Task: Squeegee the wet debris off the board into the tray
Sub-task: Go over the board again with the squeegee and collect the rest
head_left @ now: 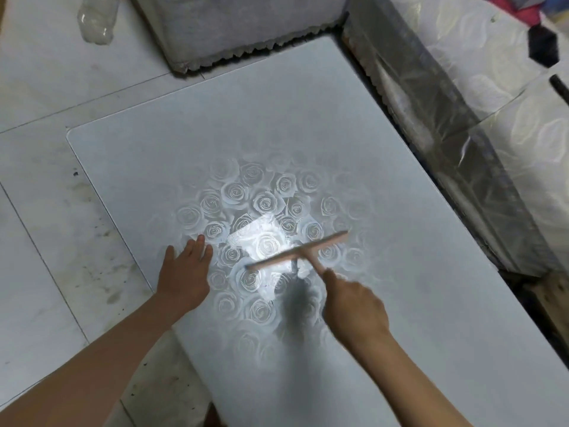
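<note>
Tiled floor (pixel 46 186) carries the board (pixel 400 303), lying flat. Left hand (pixel 184 272) rests open, palm down, near the board's left edge. Right hand (pixel 354 306) grips the squeegee (pixel 295 251) handle, blade mid-board on a glossy wet patch (pixel 264 241). No tray identifiable. Judged mid-task: debris not yet cleared.

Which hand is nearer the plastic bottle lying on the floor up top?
Left. The left hand rests flat on the board's left side, below the bottle; the right hand grips the squeegee farther right.
</note>
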`<state>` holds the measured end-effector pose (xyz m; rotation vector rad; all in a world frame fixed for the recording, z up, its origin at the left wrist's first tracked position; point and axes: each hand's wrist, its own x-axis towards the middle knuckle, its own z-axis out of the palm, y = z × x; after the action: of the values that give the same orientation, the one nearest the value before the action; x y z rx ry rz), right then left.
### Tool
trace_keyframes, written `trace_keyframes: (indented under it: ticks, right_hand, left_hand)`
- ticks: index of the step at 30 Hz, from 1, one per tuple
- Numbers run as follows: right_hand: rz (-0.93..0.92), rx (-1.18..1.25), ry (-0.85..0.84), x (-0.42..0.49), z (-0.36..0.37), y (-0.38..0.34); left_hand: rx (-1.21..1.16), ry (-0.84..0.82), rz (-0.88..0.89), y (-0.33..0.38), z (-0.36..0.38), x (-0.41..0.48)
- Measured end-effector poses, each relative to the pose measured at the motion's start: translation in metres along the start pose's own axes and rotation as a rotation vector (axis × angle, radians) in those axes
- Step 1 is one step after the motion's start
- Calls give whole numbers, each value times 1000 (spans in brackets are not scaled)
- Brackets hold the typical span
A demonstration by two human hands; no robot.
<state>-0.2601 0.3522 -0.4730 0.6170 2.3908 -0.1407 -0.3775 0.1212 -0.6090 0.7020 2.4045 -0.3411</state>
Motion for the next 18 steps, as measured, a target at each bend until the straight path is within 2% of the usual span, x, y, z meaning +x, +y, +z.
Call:
trace_keyframes:
  ticks: [5,9,11,14,18]
  right_hand:
    - [42,15,-87,-51,16,32]
    - [37,30,63,-19,-7,59]
    - [46,26,76,1,-10,68]
    - [48,70,21,-9,20,77]
    - [51,237,41,-57,59,110]
  left_hand:
    - [-67,-49,-10,3,-8,-3]
    - [-192,-11,-51,8,-9,-7]
    - [-234,57,-62,11,-7,-12]
    - [-252,139,-54,21,4,-24]
    - [-235,129,-10,41,12,-42]
